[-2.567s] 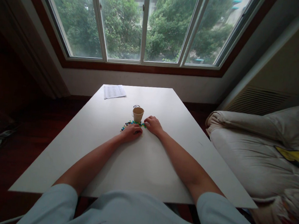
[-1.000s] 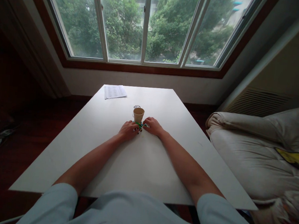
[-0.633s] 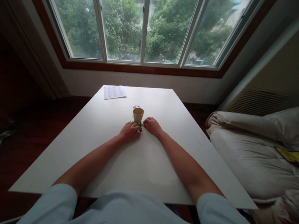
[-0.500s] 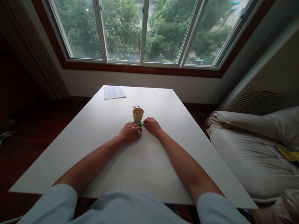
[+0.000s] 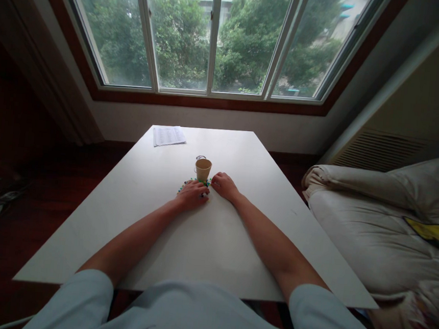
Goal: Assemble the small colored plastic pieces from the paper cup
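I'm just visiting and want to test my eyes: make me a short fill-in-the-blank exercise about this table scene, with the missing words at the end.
1. The light brown cup stands upright, its opening facing ____.
2. The hand nearer the person's body, with small colored pieces around its fingers, is the ____ one.
3. Near the far left corner of the table lie sheets of ____.
4. Trees show through the ____.

Missing words: up; left; paper; window.
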The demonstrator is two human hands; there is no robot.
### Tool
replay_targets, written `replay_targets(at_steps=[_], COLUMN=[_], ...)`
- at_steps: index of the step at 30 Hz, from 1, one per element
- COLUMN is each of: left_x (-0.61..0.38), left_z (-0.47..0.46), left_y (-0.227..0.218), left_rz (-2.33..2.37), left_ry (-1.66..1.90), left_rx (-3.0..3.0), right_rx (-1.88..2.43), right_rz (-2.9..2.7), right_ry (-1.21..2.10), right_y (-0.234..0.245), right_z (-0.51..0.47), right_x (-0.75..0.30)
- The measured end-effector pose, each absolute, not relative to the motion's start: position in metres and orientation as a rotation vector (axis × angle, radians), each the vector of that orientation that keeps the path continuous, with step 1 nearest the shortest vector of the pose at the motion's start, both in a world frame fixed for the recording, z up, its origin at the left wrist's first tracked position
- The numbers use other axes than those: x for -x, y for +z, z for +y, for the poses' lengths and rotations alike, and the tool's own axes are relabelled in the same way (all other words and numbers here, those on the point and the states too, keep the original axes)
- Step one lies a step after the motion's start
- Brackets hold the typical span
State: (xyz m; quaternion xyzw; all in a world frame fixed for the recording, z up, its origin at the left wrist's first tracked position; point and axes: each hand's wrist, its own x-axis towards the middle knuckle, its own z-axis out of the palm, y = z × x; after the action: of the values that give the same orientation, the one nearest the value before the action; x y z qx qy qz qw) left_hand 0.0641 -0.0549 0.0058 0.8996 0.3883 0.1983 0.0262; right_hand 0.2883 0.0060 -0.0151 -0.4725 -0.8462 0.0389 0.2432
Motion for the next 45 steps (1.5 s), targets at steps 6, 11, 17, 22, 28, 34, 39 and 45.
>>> replay_targets(at_steps=[6,11,17,22,28,34,39,45], left_x=[-0.0637,-0.0646,-0.0656,-0.0655,-0.0664,-0.0664,-0.0647,-0.0631], left_z=[-0.0543,-0.0563,-0.0592,-0.0594,-0.0591,-0.0570,-0.0545,-0.0530], left_y=[0.0035,0.0065,0.0097,0.0091,0.0079,0.0067,0.0046,0.0040], left_rz=[1.194,1.197,1.214,1.209,1.259,1.322,1.352,1.358], left_ry=[0.615,0.607,0.588,0.583,0.549,0.572,0.571,0.596], left_rx=[-2.810,-2.803,-2.817,-2.819,-2.801,-2.758,-2.731,-2.720], right_rx=[1.257,1.272,1.298,1.227,1.240,1.306,1.366,1.453], right_rz=[-2.284,-2.201,-2.195,-2.282,-2.325,-2.323,-2.324,-2.310], right_ry=[0.126,0.140,0.133,0.120,0.083,0.050,0.067,0.101], right_y=[-0.0150,-0.0141,-0.0151,-0.0171,-0.0155,-0.0164,-0.0138,-0.0098], right_z=[0.0047,0.0038,0.0042,0.0046,0.0046,0.0069,0.0046,0.0016], right_x=[-0.2872,-0.2892,-0.2890,-0.2883,-0.2897,-0.2909,-0.2898,-0.2905])
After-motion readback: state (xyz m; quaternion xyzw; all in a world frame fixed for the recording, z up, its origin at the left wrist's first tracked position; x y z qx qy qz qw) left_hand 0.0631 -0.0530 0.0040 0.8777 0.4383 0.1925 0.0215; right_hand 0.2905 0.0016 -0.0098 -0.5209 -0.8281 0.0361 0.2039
